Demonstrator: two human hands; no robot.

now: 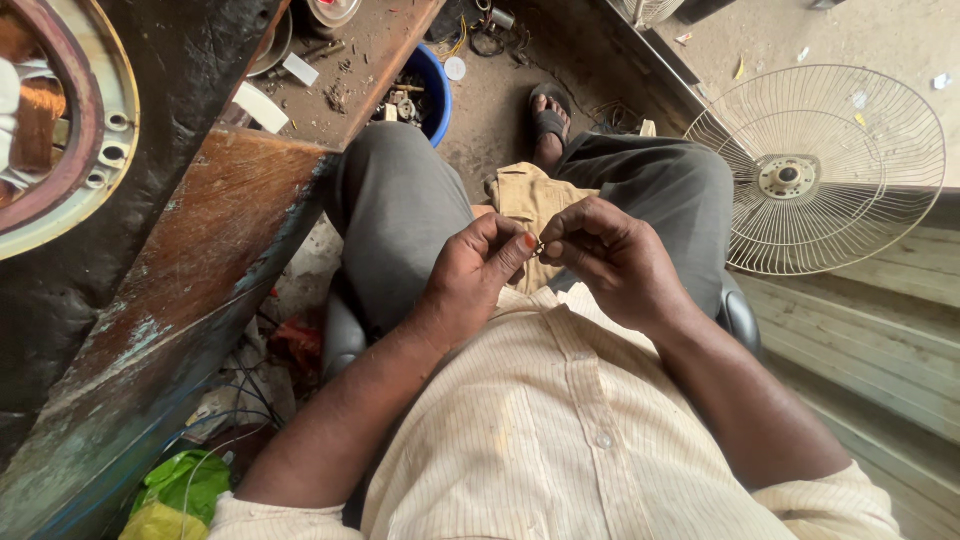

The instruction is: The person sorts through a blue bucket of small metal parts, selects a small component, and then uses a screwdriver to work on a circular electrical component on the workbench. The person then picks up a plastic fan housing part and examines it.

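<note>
Workshop floor, dusty concrete, seen from above a seated person's lap. One worn wooden surface [200, 250] runs along the left, paint flaking. One round motor housing [50, 120] with copper windings sits at its upper left. One blue tub [432, 90] of small metal parts stands on the floor beyond the knees. One wire fan guard [815, 170], round, cream-coloured, leans at the right. One sandalled foot [548, 120] shows ahead. One green and yellow plastic bag [175, 495] lies at lower left.

Two hands meet over the lap, above a tan cloth [530, 200]. Left hand [475, 275]: grip clenched, thumb and forefinger pinching a small metal piece [538, 246]. Right hand [610, 255]: fingertips pinched on the same piece from the other side. Piece is tiny, held between the two thumbs just above the striped shirt [560, 420]; its long axis and heading are too small to tell.
</note>
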